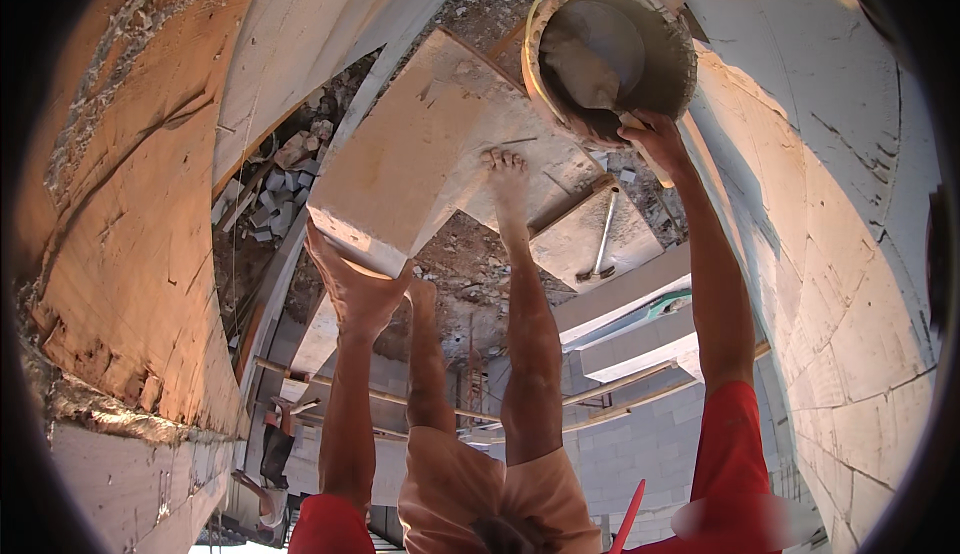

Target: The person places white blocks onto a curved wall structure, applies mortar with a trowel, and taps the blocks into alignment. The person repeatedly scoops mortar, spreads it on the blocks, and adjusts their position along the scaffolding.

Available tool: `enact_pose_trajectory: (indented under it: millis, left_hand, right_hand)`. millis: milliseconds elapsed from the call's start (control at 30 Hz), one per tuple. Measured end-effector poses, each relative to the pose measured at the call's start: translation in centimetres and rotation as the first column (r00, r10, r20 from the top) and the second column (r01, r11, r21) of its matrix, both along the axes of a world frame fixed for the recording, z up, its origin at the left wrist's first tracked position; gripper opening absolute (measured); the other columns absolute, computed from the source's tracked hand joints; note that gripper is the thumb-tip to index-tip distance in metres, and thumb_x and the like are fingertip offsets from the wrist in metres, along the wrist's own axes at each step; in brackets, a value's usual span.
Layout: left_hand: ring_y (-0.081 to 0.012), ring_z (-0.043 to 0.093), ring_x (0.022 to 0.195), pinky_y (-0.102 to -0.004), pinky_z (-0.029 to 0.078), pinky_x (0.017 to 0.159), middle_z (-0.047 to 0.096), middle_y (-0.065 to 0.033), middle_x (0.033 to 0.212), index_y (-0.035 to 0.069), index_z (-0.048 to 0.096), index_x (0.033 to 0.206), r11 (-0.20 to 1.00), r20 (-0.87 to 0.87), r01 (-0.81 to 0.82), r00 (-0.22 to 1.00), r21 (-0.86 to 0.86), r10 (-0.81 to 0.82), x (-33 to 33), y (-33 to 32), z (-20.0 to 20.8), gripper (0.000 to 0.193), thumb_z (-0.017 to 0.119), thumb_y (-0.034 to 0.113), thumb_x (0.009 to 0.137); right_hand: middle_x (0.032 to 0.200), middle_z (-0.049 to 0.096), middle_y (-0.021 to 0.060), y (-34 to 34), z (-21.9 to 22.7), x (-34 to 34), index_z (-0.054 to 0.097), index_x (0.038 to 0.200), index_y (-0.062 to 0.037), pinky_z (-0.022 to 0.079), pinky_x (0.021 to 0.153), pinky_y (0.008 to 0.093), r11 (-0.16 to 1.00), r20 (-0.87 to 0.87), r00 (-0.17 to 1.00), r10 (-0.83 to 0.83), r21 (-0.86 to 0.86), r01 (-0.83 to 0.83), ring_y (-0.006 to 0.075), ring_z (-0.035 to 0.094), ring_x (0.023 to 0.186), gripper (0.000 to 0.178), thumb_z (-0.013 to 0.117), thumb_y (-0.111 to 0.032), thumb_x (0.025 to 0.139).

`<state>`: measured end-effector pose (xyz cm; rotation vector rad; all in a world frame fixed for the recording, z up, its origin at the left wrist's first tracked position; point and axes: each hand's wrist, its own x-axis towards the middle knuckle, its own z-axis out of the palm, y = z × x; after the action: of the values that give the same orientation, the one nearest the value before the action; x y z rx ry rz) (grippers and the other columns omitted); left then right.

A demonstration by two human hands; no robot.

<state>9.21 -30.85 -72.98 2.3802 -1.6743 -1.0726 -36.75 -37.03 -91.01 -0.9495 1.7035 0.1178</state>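
My left hand (362,292) grips the near end of a pale rectangular building block (385,144), thumb and fingers spread to either side of the end face. My right hand (657,144) reaches forward at the right, closed around the handle of a trowel. The trowel's mortar-smeared blade (583,74) is down inside a round bucket (683,59), with grey wet-looking material at the bottom. The bucket has a yellowish, crusted rim. My fingers hide most of the trowel's handle.
My bare foot (508,189) stands on a pale board beside the block. A hammer (602,239) lies on another pale slab to the right. Block walls (790,204) rise at the right; rubble (280,194) lies left. Wooden poles (620,409) cross below. Another person (275,449) is at lower left.
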Motion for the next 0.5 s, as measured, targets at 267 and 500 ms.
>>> enact_pose_trajectory:
  millis: [267,500]
  left_hand:
    - [-0.0308,0.044,0.132,-0.0472,0.038,0.112,0.037,-0.0203,0.146,0.003,0.017,0.156,0.968,-0.467,-0.222,0.847,0.119,0.252,7.6,11.4,3.7,0.121,0.094,0.017,0.063]
    - [-0.0305,0.045,0.133,-0.0461,0.037,0.112,0.038,-0.0199,0.149,0.002,0.022,0.156,0.995,-0.356,-0.040,0.934,-0.094,0.004,9.4,13.4,3.4,0.120,0.095,0.020,0.062]
  right_hand:
    - [0.110,0.073,0.0187,-0.1,5.1,-1.3,0.072,0.122,-0.0134,0.056,0.087,0.0464,0.916,-0.449,0.843,0.295,-0.119,-0.384,0.0371,0.071,0.096,0.043,0.071,-0.031,0.083]
    - [0.101,0.072,0.0234,-2.5,0.5,1.4,0.071,0.115,-0.0125,0.055,0.087,0.0557,0.801,-0.522,0.746,0.413,-0.182,-0.571,0.0454,0.069,0.096,0.039,0.064,-0.035,0.083]
